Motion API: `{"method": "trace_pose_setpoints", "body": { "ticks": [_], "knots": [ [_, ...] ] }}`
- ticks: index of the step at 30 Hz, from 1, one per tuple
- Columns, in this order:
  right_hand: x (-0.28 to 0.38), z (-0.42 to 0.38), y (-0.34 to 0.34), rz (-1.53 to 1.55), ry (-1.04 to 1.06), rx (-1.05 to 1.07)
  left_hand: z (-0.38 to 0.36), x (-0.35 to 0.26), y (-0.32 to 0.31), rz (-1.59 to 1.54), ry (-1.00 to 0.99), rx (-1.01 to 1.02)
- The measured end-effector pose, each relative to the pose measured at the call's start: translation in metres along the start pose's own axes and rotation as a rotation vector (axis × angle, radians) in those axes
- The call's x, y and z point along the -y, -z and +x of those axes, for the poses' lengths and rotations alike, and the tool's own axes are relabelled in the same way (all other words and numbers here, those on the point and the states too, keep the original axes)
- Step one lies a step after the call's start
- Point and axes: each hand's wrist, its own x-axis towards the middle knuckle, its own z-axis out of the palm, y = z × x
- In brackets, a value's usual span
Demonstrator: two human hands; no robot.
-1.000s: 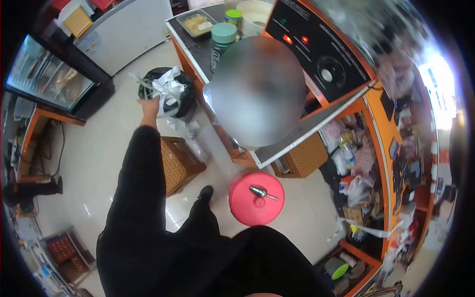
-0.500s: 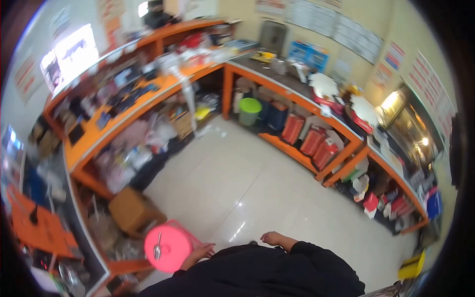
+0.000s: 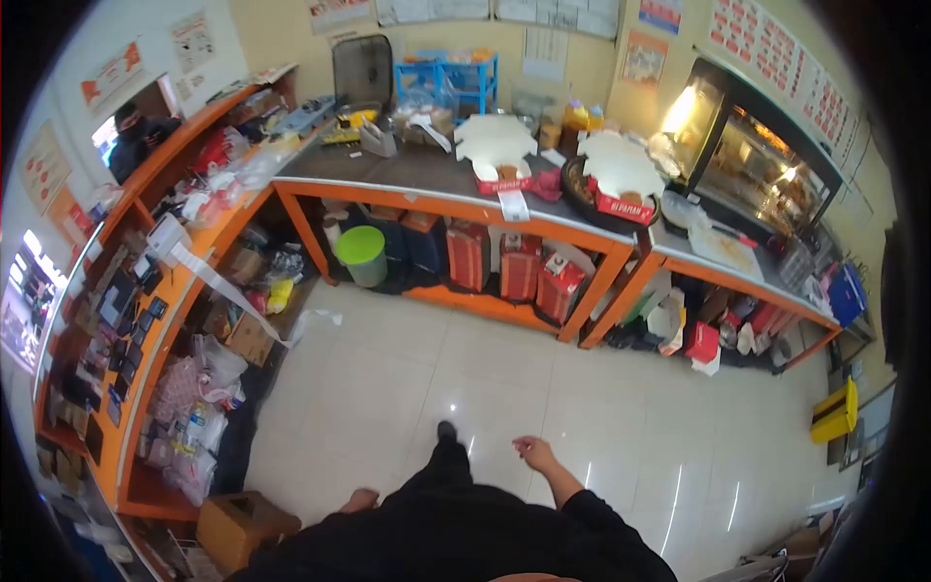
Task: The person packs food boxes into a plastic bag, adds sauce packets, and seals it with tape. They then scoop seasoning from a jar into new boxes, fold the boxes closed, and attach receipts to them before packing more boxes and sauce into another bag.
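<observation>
My right hand (image 3: pixel 531 450) hangs in the air over the tiled floor, its fingers loosely bent and nothing in them. Low beside my body, my left hand (image 3: pixel 361 501) is partly visible; its fingers are too hidden to read. Neither hand touches anything I can see. A brown cardboard box (image 3: pixel 246 532) is the nearest object on the left. Ahead on the dark counter (image 3: pixel 412 177), two open white food boxes (image 3: pixel 495 141) with red fronts hold food. The right one rests on a round dark tray (image 3: pixel 574 184). A paper slip (image 3: pixel 514 206) hangs over the counter edge.
Beneath the counter stand a green bin (image 3: pixel 362 257) and red patterned boxes (image 3: pixel 468 254). A lit glass display cabinet (image 3: pixel 752 160) is at the right. On the left, a printer (image 3: pixel 169 239) trails a long paper strip to the floor. A person (image 3: pixel 134 144) is beyond the counter.
My view has swung right, and the counter with the food boxes is nearer. The pink lidded bin is out of view. One foot now shows forward on the floor.
</observation>
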Motion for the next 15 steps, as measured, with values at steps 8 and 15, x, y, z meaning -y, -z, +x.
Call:
{"method": "trace_pose_setpoints", "body": {
  "ticks": [8,15],
  "knots": [
    [0.033,0.178,0.087,0.185,-0.106,-0.267,0.326,-0.135,0.202,0.081,-0.044,0.056],
    [0.173,0.347,0.213,0.387,0.148,-0.494,0.449,-0.428,0.333,-0.634,-0.234,-0.078]
  ]
}}
